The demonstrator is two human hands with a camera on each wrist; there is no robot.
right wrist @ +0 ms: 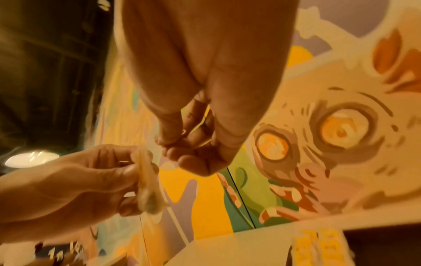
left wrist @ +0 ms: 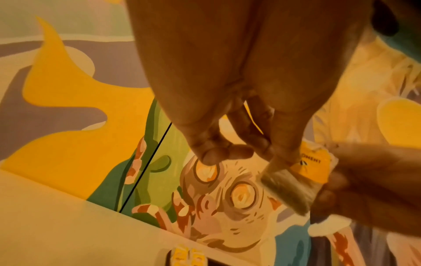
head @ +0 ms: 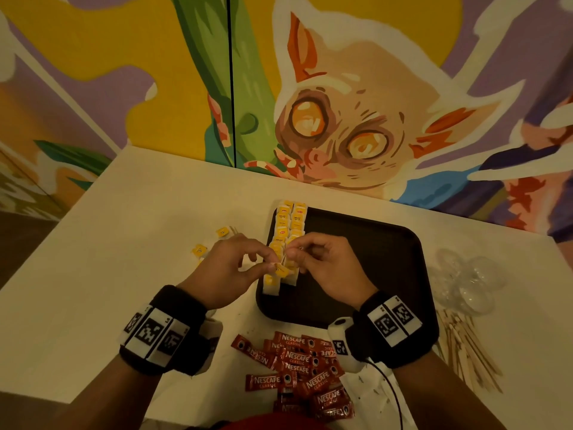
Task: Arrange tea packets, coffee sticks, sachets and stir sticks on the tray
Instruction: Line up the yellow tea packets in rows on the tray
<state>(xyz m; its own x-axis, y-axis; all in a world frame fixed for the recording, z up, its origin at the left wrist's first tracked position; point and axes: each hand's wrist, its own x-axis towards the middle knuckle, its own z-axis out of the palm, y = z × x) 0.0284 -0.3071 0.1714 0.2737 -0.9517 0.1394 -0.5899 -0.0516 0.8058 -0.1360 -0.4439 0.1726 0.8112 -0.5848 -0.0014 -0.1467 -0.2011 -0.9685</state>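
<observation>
Both hands meet above the left side of the dark tray (head: 372, 243). My left hand (head: 266, 263) pinches a tea bag (left wrist: 287, 189) with a yellow tag (head: 280, 270) between thumb and fingers. My right hand (head: 294, 252) pinches the same tea bag at its tag end, fingers curled (right wrist: 189, 142). In the right wrist view the tea bag (right wrist: 148, 189) hangs blurred from the left hand. Two rows of yellow tea packets (head: 290, 231) lie along the tray's left edge. Red coffee sticks (head: 297, 367) are heaped on the table below the tray. Wooden stir sticks (head: 465, 346) lie at the right.
Two loose yellow tea packets (head: 222, 232) (head: 199, 250) lie on the white table (head: 124, 243) left of the tray. Clear plastic items (head: 468, 280) sit right of the tray. A painted wall (head: 341, 119) rises right behind the table's far edge.
</observation>
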